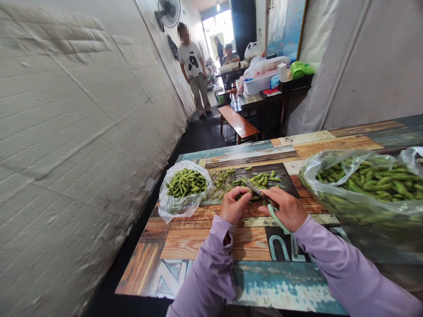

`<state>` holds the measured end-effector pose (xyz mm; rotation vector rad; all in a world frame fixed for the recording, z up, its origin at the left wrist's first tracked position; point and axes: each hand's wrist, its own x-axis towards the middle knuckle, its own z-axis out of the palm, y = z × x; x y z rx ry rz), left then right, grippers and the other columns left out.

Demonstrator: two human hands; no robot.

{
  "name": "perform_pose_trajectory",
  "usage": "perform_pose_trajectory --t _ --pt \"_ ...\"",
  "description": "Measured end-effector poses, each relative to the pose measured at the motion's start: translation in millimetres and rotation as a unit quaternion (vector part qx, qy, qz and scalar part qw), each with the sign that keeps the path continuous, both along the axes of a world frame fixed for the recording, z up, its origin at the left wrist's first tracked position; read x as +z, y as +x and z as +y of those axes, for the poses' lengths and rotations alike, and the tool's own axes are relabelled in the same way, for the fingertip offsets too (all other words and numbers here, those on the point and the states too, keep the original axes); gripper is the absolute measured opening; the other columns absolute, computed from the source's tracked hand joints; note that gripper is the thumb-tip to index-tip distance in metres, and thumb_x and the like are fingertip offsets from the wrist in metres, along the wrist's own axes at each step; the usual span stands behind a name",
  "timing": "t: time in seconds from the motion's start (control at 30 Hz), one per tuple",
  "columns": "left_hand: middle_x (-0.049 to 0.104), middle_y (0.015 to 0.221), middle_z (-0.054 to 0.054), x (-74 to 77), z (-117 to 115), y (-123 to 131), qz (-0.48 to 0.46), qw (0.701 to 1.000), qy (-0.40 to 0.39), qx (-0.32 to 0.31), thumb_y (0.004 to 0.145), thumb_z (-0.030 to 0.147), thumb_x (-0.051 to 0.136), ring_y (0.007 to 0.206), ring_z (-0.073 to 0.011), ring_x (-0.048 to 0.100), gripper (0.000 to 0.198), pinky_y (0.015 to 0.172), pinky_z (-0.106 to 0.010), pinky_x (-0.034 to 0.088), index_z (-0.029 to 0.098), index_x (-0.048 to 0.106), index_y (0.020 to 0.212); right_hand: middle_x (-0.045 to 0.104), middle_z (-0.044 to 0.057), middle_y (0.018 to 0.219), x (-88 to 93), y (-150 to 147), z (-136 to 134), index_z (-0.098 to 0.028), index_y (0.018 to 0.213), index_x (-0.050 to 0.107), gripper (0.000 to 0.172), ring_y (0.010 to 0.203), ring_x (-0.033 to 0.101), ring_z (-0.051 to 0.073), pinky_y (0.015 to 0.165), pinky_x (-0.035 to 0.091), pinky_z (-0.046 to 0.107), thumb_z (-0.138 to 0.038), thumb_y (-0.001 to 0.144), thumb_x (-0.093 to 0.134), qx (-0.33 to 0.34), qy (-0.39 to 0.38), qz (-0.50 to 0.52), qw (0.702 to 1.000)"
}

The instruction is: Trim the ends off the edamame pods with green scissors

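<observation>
My right hand (285, 207) grips a pair of scissors (276, 218) with pale green handles, their dark blades angled up and to the left. Close to the blade, my left hand (236, 205) is closed in a pinch; a bit of green, seemingly a soybean pod, shows between thumb and finger. Just beyond both hands lies a loose pile of green soybean pods (262, 179) on a dark patch of the tabletop. Small green trimmings (223, 179) are scattered left of that pile.
An open plastic bag of pods (184, 183) sits at the table's left, and a larger bag of pods (382, 182) at the right. The patterned table (214, 244) ends near a white wall. Beyond stand a wooden bench (238, 122), a loaded table and several people.
</observation>
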<state>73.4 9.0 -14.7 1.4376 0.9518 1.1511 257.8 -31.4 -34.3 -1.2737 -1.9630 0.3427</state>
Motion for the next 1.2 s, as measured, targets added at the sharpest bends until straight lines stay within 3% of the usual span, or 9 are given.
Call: perform_pose_trajectory --t 0.13,0.33,0.6,0.97,1.03,1.1,1.2 --pt "0.067 0.078 -0.004 -1.5 2 -2 0.031 0.999 0.031 -0.001 0.072 0.036 0.067 0.076 -0.0164 0.059 0.022 0.074 -0.028 0.046 0.015 0.07 0.08 0.059 0.006 0.097 -0.5 1 1 -0.023 0.121 0.053 0.047 0.071 0.058 0.016 0.068 0.052 0.031 -0.036 0.077 0.064 -0.01 0.004 0.023 1.0" --pt "0.067 0.081 -0.007 1.0 1 -3 0.067 0.994 0.086 -0.011 0.075 0.035 0.065 0.079 -0.0181 0.06 0.021 0.078 -0.03 0.044 0.015 0.07 0.079 0.058 0.007 0.107 4.4 -1 -2 -0.023 0.123 0.053 0.054 0.095 0.059 0.023 0.083 0.05 0.037 -0.032 0.072 0.069 0.02 0.003 -0.013 1.0" --pt "0.066 0.079 -0.007 1.9 2 -4 0.088 0.988 0.121 -0.03 0.078 0.034 0.063 0.08 -0.0182 0.059 0.02 0.078 -0.031 0.044 0.015 0.07 0.078 0.058 0.008 0.108 4.8 1 -1 -0.022 0.125 0.052 0.057 0.095 0.059 0.023 0.084 0.05 0.037 -0.032 0.071 0.069 0.019 0.009 -0.023 1.0" --pt "0.064 0.077 -0.006 5.1 1 -4 0.094 0.99 0.098 -0.033 0.076 0.034 0.064 0.077 -0.0172 0.057 0.02 0.075 -0.029 0.044 0.015 0.069 0.075 0.061 0.007 0.105 6.4 3 -4 -0.023 0.124 0.053 0.047 0.086 0.062 0.02 0.075 0.052 0.034 -0.036 0.079 0.062 0.033 -0.021 -0.04 0.998" --pt "0.063 0.075 -0.005 6.5 1 -3 0.073 0.995 0.067 -0.019 0.073 0.034 0.067 0.073 -0.0151 0.056 0.019 0.069 -0.026 0.044 0.015 0.067 0.073 0.062 0.007 0.103 6.5 3 -4 -0.024 0.123 0.054 0.045 0.085 0.063 0.02 0.074 0.052 0.033 -0.038 0.081 0.059 0.02 -0.028 -0.045 0.998" --pt "0.06 0.071 -0.002 8.0 1 -3 0.014 1.0 -0.012 -0.002 0.07 0.036 0.068 0.059 -0.0097 0.05 0.022 0.054 -0.021 0.04 0.015 0.061 0.075 0.063 0.007 0.101 5.4 5 -2 -0.024 0.121 0.055 0.042 0.086 0.063 0.021 0.075 0.052 0.033 -0.038 0.082 0.058 -0.006 -0.018 -0.033 0.999" --pt "0.056 0.068 0.003 9.8 3 -6 -0.132 0.979 -0.157 -0.006 0.07 0.037 0.065 0.041 -0.0034 0.035 0.027 0.036 -0.016 0.022 0.018 0.052 0.082 0.064 0.008 0.102 2.1 9 3 -0.023 0.118 0.056 0.04 0.091 0.063 0.022 0.079 0.052 0.035 -0.038 0.081 0.058 -0.061 0.019 0.003 0.998"
